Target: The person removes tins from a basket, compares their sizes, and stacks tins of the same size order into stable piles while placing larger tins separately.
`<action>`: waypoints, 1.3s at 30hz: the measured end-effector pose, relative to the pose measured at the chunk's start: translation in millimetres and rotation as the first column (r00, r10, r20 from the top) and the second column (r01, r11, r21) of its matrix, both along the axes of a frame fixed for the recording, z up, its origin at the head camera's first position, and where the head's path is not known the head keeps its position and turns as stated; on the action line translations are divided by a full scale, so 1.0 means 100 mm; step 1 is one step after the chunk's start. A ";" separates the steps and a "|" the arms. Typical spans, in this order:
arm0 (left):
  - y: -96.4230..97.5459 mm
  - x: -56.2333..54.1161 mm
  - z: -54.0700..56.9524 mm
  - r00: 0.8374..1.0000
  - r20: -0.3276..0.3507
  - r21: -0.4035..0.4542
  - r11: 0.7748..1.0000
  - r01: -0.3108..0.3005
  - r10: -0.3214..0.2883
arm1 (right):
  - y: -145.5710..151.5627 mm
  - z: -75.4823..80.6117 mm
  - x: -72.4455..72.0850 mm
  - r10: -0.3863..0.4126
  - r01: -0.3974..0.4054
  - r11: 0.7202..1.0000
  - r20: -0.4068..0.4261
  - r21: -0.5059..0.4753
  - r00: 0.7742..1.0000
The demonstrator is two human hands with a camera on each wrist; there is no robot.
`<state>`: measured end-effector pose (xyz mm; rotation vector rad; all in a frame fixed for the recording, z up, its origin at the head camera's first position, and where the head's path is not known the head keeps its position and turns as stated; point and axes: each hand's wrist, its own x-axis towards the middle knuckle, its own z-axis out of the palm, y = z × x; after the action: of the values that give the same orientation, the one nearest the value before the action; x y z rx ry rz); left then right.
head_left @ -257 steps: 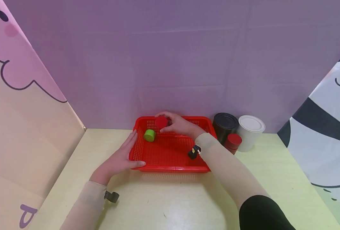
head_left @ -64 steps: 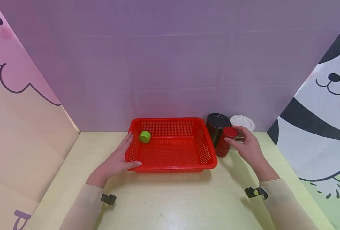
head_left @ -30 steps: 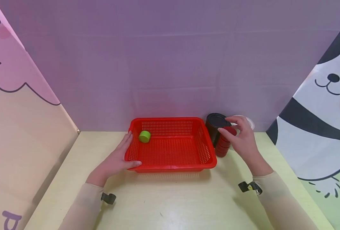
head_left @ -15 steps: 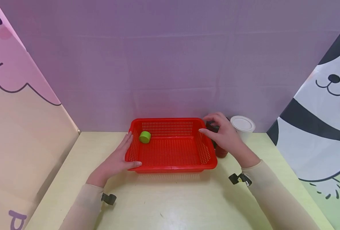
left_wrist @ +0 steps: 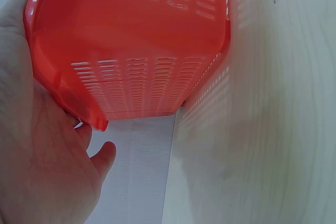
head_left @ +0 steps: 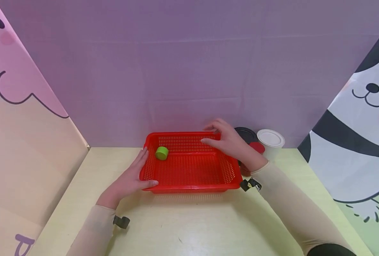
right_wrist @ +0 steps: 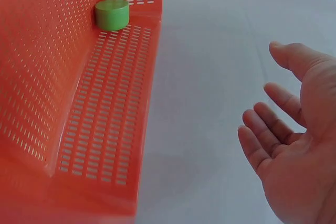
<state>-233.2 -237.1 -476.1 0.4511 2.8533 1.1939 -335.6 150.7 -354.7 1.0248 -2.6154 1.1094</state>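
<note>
A red plastic basket [head_left: 190, 187] with slotted walls stands on the table, and a short green cylinder [head_left: 162, 153] lies at its left end. My left hand [head_left: 130, 179] holds the basket by its front left corner, thumb over the rim and fingers along the left side. Over the back right of the basket is my right hand [head_left: 229, 142], with nothing in it; the right wrist view shows its fingers apart and loosely bent. Behind the right forearm rises a stack of short red cylinders [head_left: 257, 146], mostly hidden.
A black lidded can [head_left: 246, 134] and a white lidded can [head_left: 270, 137] stand behind the red stack, to the right of the basket. A purple cloth wall [head_left: 189, 71] borders the table [head_left: 183, 227] at the back, with printed panels at both sides.
A red cylinder from the basket now tops the red stack. My right hand has let go of it and moved left, over the basket. My left hand has stayed on the corner.
</note>
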 end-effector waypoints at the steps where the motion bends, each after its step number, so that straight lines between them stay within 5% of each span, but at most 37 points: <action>1: 0.00 0.00 0.00 1.000 0.001 0.001 1.000 0.001 -0.001 | -0.04 0.00 -0.02 0.012 -0.012 1.000 0.010 0.005 1.000; 16: 0.01 0.00 0.01 1.000 0.025 0.015 1.000 -0.015 0.015 | -0.58 -0.16 -0.46 0.221 -0.221 0.975 -0.002 0.038 0.975; 24: 0.00 -0.01 0.02 1.000 0.028 0.020 1.000 -0.014 0.014 | -0.85 -0.31 -0.62 0.280 -0.277 0.951 -0.005 0.135 0.960; 39: 0.04 0.01 0.01 1.000 0.015 0.004 1.000 0.003 -0.003 | -1.22 -0.62 -0.59 0.285 -0.281 0.918 0.026 0.279 0.958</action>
<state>-232.6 -233.6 -474.7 0.4452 2.8371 1.1979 -394.2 28.6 -417.2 1.5034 -2.7275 0.7817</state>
